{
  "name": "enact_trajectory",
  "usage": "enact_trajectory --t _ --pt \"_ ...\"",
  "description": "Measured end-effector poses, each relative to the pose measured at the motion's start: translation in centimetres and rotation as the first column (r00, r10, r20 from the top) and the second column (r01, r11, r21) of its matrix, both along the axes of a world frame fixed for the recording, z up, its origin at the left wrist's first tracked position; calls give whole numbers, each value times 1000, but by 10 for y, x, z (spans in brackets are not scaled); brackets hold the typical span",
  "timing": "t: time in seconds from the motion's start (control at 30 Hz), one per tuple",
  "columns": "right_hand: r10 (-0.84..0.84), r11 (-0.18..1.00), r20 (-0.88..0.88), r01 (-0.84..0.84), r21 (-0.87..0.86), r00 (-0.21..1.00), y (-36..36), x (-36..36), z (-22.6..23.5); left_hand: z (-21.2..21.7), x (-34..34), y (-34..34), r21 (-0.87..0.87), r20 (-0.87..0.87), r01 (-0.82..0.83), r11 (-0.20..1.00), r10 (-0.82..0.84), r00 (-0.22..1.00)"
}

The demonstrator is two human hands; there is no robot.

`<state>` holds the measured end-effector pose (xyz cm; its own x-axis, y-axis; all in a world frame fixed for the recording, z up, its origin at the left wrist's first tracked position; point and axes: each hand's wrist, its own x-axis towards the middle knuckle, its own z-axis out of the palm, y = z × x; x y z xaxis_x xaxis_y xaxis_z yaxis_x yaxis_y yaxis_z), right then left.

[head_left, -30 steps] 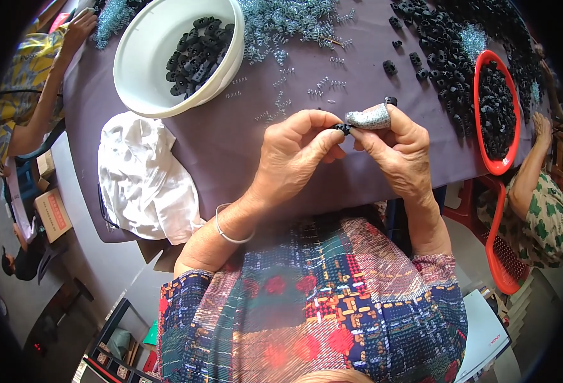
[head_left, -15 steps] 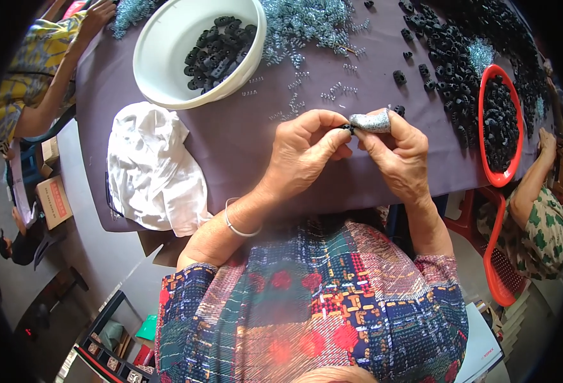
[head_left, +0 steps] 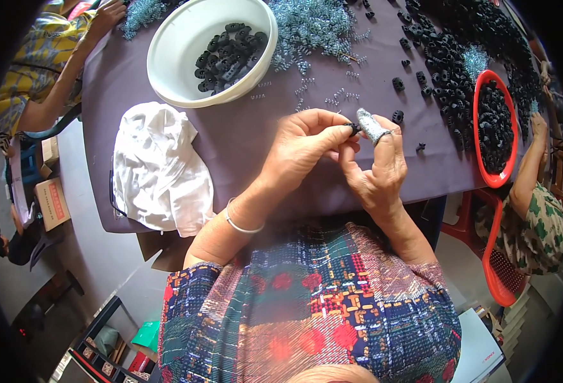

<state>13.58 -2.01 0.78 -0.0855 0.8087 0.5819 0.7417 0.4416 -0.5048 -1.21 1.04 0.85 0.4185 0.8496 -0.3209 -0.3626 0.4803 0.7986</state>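
My left hand (head_left: 304, 145) is closed, pinching a small black plastic part (head_left: 354, 129) between thumb and fingertips above the near side of the table. My right hand (head_left: 378, 167) is just to its right, its index finger raised apart from the thumb. A silvery-grey wrap (head_left: 372, 126) covers that index finger, which lies against or very near the black part. Whether a spring sits in the part is too small to see. Thin coil springs (head_left: 342, 97) are scattered beyond my hands. One loose black part (head_left: 397, 117) lies right of the wrapped finger.
A white bowl (head_left: 160, 70) of black parts stands at the back left, beside a heap of springs (head_left: 310, 29). White cloth (head_left: 160, 169) lies at the left. On the right are a red basket (head_left: 479, 127) and many black parts (head_left: 447, 83). Other people sit at both sides.
My right hand has shifted left, and its wrapped index finger has swung from lying sideways to pointing up. A loose black part now shows on the table at the right.
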Motion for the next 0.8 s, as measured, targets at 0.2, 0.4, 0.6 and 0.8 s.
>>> enact_trajectory --t 0.2,0.4,0.6,0.8 --pt "-60 997 -11 61 41 998 2 -4 -5 1 -1 1 -66 51 11 998 -8 999" --pt "-48 999 -60 49 19 997 2 -8 -4 -1 0 -1 -149 127 17 989 2 992" --pt "-26 999 -60 27 21 998 3 -6 -7 -1 2 -2 -196 145 3 981 26 989" --pt "-5 1000 -59 7 29 998 13 -8 2 -2 9 0 -245 271 -71 967 138 952"
